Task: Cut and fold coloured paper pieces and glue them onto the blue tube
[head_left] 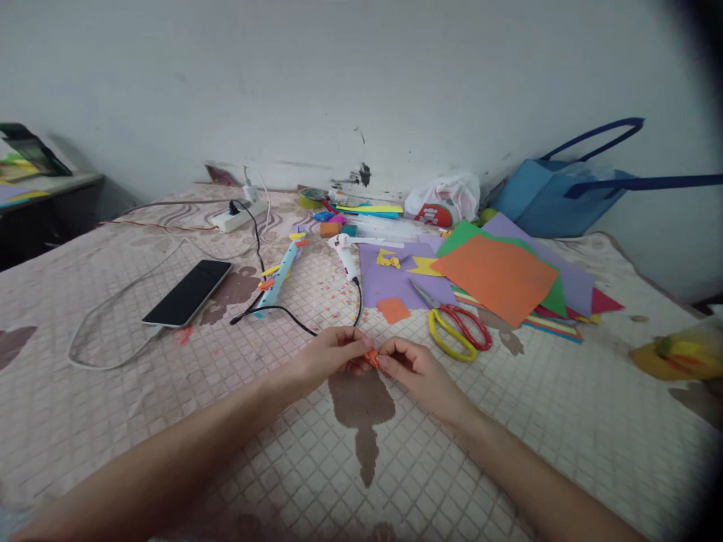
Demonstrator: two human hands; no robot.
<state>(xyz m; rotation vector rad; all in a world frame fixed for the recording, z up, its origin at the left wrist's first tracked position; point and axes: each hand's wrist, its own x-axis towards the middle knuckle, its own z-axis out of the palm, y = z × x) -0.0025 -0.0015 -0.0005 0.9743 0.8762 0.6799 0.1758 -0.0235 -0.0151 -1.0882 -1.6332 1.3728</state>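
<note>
Between the fingertips of both hands is a small piece of orange craft paper (pixel 371 357), partly covered by the fingers. My left hand (pixel 337 352) pinches it from the left, and my right hand (pixel 411 367) pinches its right side. Just beyond the hands lies a flat orange paper square (pixel 394 310). A pair of scissors (pixel 455 324) with one yellow and one red handle rests to the right, blades partly apart. Further off, a white glue gun (pixel 346 258) lies on the cloth, its black cord running toward my left hand.
Coloured sheets, an orange one (pixel 497 277) on top, lie at right near a blue bag (pixel 556 197). A phone (pixel 189 293) on a white cable, a power strip (pixel 240 217) and a decorated light-blue strip (pixel 281 275) are at left. A purple sheet (pixel 370 282) carries yellow scraps.
</note>
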